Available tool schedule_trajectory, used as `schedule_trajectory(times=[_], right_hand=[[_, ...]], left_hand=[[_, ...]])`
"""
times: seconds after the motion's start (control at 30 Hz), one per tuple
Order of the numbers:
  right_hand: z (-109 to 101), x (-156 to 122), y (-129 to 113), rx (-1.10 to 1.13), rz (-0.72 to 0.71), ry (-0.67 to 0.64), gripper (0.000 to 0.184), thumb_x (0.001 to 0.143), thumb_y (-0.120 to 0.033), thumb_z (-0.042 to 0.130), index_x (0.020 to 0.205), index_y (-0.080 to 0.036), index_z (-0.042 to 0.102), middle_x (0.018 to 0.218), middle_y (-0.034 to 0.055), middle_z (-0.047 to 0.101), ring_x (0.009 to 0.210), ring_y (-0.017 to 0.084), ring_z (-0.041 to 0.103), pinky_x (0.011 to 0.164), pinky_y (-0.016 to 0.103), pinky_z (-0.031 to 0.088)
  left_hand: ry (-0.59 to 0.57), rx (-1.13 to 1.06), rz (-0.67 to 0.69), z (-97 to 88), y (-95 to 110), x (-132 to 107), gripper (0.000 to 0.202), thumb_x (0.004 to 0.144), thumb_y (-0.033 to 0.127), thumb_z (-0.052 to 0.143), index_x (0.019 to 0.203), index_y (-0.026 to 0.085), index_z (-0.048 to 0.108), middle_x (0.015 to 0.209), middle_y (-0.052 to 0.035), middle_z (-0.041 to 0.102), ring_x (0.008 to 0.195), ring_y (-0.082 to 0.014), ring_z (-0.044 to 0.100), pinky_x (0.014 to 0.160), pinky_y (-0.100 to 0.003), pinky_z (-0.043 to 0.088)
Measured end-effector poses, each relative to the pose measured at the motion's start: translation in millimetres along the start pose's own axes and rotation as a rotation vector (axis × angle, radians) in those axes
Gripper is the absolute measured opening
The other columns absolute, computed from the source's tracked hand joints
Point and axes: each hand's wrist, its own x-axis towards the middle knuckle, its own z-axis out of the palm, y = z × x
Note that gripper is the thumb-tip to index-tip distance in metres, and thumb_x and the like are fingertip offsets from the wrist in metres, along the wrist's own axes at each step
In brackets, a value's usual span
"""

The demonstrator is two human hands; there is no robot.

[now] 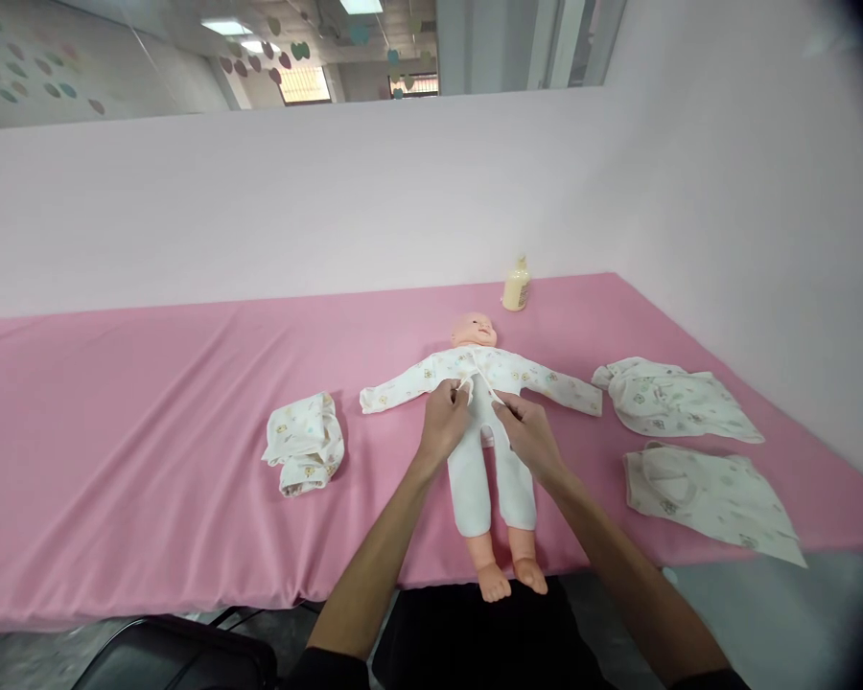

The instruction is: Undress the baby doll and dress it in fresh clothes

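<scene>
On the pink sheet a baby doll (pixel 475 330) lies on its back, head away from me, feet at the near edge. It wears a white printed baby shirt (pixel 435 370) with sleeves spread wide, over plain white pants (pixel 469 489). My left hand (pixel 446 414) pinches the shirt's front edge on the left side of the doll's belly. Opposite it, my right hand (pixel 528 431) pinches the other front edge of the shirt. Between my hands the shirt front parts in a V, with white cloth under it.
A folded printed garment (pixel 303 443) lies left of the doll. Two more printed garments, one (pixel 680 398) behind the other (pixel 715 498), lie at right. A pale yellow pump bottle (pixel 516 287) stands near the wall. A black chair (pixel 176 656) is below the pink-covered table (pixel 151 431).
</scene>
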Motion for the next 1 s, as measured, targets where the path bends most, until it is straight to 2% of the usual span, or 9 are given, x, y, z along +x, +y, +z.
schedule_trajectory(times=[0.13, 0.27, 0.37, 0.53, 0.8, 1.0], right_hand=[[1.1, -1.1, -0.2, 0.011, 0.003, 0.01, 0.029, 0.09, -0.04, 0.049, 0.089, -0.02, 0.07, 0.067, -0.0026, 0.049, 0.056, 0.012, 0.036, 0.052, 0.025, 0.033], [1.7, -1.3, -2.5, 0.016, 0.004, 0.027, 0.029, 0.089, -0.04, 0.049, 0.086, -0.019, 0.069, 0.066, -0.0023, 0.05, 0.057, 0.012, 0.036, 0.053, 0.025, 0.032], [2.1, -1.4, -4.4, 0.035, -0.011, 0.041, 0.028, 0.089, -0.037, 0.047, 0.087, -0.019, 0.069, 0.07, -0.0014, 0.054, 0.062, 0.013, 0.041, 0.057, 0.025, 0.035], [4.4, -1.9, -4.2, 0.033, -0.035, 0.066, 0.03, 0.091, -0.037, 0.045, 0.087, -0.019, 0.068, 0.075, -0.0011, 0.057, 0.071, 0.015, 0.047, 0.064, 0.026, 0.039], [6.6, -0.8, 0.0, -0.014, -0.06, 0.07, 0.036, 0.094, -0.042, 0.043, 0.098, -0.021, 0.071, 0.077, -0.0006, 0.061, 0.075, 0.017, 0.052, 0.07, 0.027, 0.042], [8.6, 0.5, 5.0, -0.129, -0.079, 0.062, 0.038, 0.096, -0.038, 0.04, 0.112, -0.021, 0.069, 0.085, 0.0021, 0.065, 0.079, 0.018, 0.055, 0.074, 0.03, 0.044]], left_hand=[[0.045, -0.112, -0.014, 3.1, -5.3, -4.3, 0.023, 0.092, 0.037, 0.05, 0.09, 0.016, 0.058, 0.079, -0.0002, 0.057, 0.069, -0.0103, 0.047, 0.065, -0.023, 0.04], [0.058, -0.072, 0.029, 8.3, -6.9, -7.2, 0.025, 0.092, 0.039, 0.051, 0.093, 0.016, 0.062, 0.08, -0.0013, 0.062, 0.072, -0.0121, 0.053, 0.067, -0.024, 0.042], [0.074, -0.003, 0.074, 14.0, -6.2, -9.9, 0.021, 0.092, 0.032, 0.051, 0.096, 0.017, 0.064, 0.078, -0.0001, 0.064, 0.071, -0.0124, 0.055, 0.068, -0.024, 0.041], [0.091, 0.15, 0.183, 26.1, -8.3, -14.2, 0.024, 0.096, 0.028, 0.045, 0.087, 0.018, 0.065, 0.076, 0.0, 0.064, 0.069, -0.0125, 0.053, 0.066, -0.025, 0.036], [0.118, 0.244, 0.273, 36.5, -14.7, -17.6, 0.029, 0.101, 0.03, 0.04, 0.09, 0.018, 0.064, 0.092, -0.0047, 0.069, 0.078, -0.0149, 0.058, 0.069, -0.027, 0.036], [0.126, 0.254, 0.304, 37.5, -18.5, -18.2, 0.026, 0.099, 0.025, 0.041, 0.081, 0.018, 0.058, 0.082, -0.0027, 0.066, 0.068, -0.0127, 0.05, 0.064, -0.026, 0.032]])
